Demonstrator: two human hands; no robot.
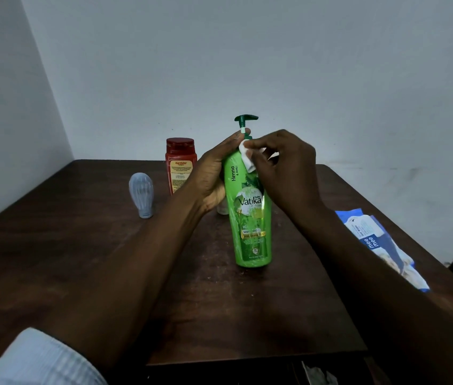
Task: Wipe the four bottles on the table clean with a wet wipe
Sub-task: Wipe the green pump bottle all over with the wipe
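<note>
"Vatika", "Henna" on green bottle [250, 234]; perhaps "Karthika" on red bottle [179, 162]; "mee mee" on wipes pack [372, 237].

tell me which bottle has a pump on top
The green bottle, gripped by the left hand, the right hand holding a wipe to it. The red bottle has a flat cap; the pale blue bottle shows no pump.
</note>
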